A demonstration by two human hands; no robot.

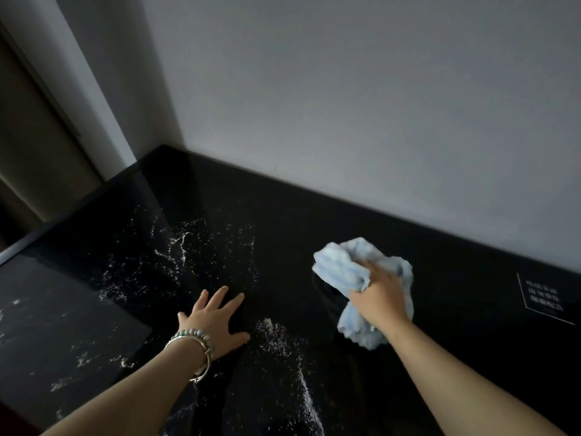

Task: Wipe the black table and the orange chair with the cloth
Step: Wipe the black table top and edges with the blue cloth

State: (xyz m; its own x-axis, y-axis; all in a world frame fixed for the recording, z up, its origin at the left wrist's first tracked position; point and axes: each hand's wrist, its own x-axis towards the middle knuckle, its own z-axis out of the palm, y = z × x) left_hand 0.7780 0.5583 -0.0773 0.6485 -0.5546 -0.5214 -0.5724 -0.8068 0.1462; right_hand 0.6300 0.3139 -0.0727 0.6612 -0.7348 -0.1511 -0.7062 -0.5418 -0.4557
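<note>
The right hand (382, 297) is pressing a bunched light-blue cloth (342, 269) onto the black table (314, 215), its fingers curling into the folds and gripping them, while cloth is bulging out beyond the fingertips and trailing back beside the wrist. The cloth is sitting on the table's right half, near the grey wall (361, 105) running along the far edge. White specks (188, 247) are lying scattered left of the cloth, with another streak nearer the camera. A white-lettered label (545, 298) is showing right of the cloth. The left hand (217, 322) is lying flat on the table, fingers spread, left of the cloth and apart from it, with beaded bracelets (196, 341) circling its wrist.
</note>
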